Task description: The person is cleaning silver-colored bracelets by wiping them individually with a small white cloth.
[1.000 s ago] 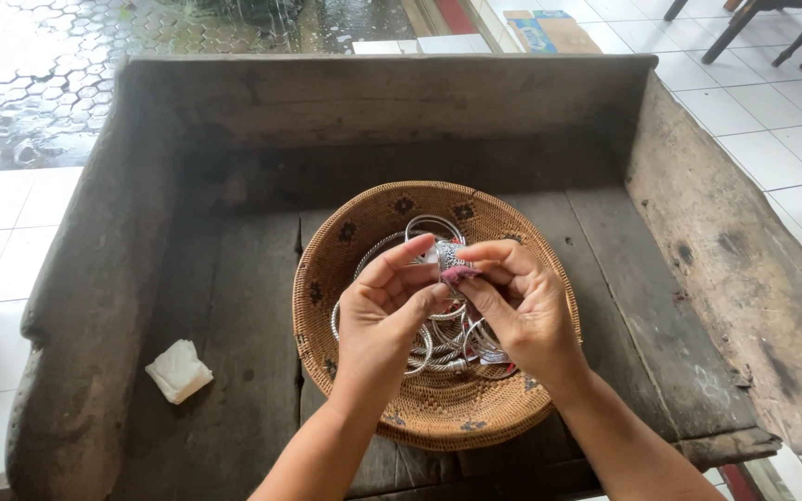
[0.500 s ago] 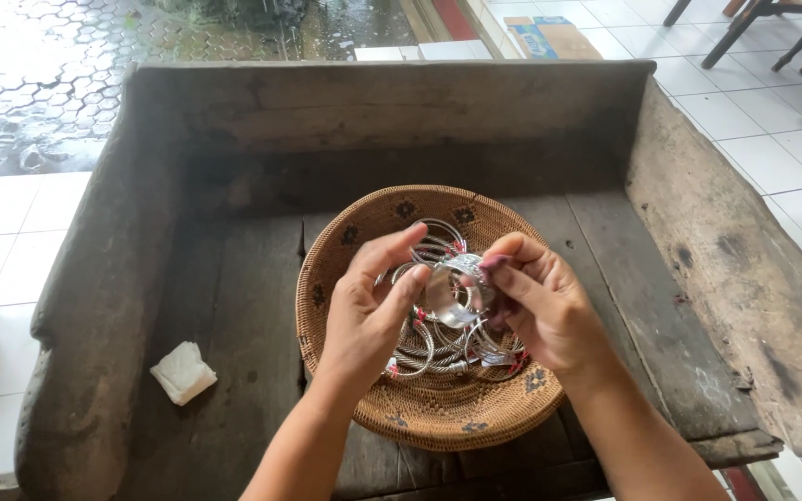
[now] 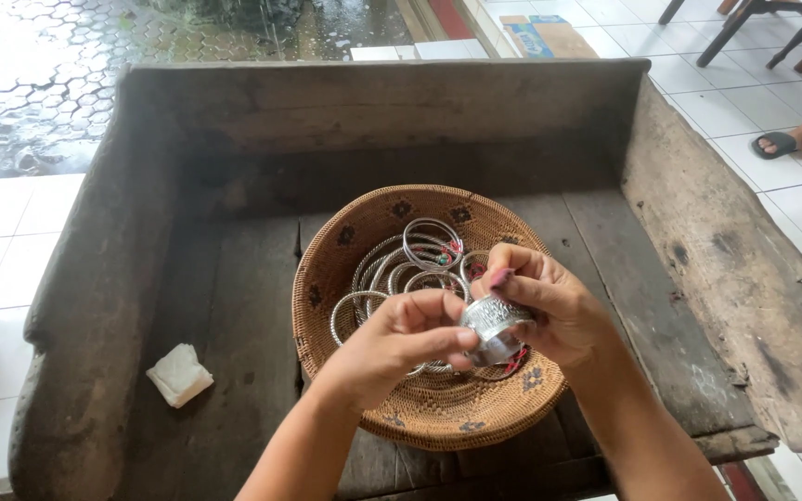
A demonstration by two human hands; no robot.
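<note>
Both hands meet over the near right part of a round woven rattan basket with dark flower marks (image 3: 392, 232), which sits on an old dark wooden worktop with raised plank sides (image 3: 234, 306). Between them is a wide embossed silver cuff bangle (image 3: 492, 320), held just above the basket's contents. The left hand (image 3: 392, 348) pinches the cuff's left edge between thumb and curled fingers (image 3: 429, 311); the right hand (image 3: 549, 301) wraps its fingers over the top and far side, closed on the metal. A red thread or tag (image 3: 512, 362) seems to hang below the cuff, though it is too small to be sure.

In the basket, just beyond the hands, lies a loose tangle of thin silver wire bangles (image 3: 410, 264), some tied with red bits.

The grip looks like the weak point: the cuff is smooth, rounded metal held mostly by fingertips, so a slip would likely drop it onto the thin bangles, which could scratch or bend. The dangling thread could also snag a wire bangle and drag it out. The basket lies near the worktop's near edge, so a push from a forearm might tip it.

A crumpled white cloth pad (image 3: 179, 375) lies on the planks well to the left, apart from everything.
</note>
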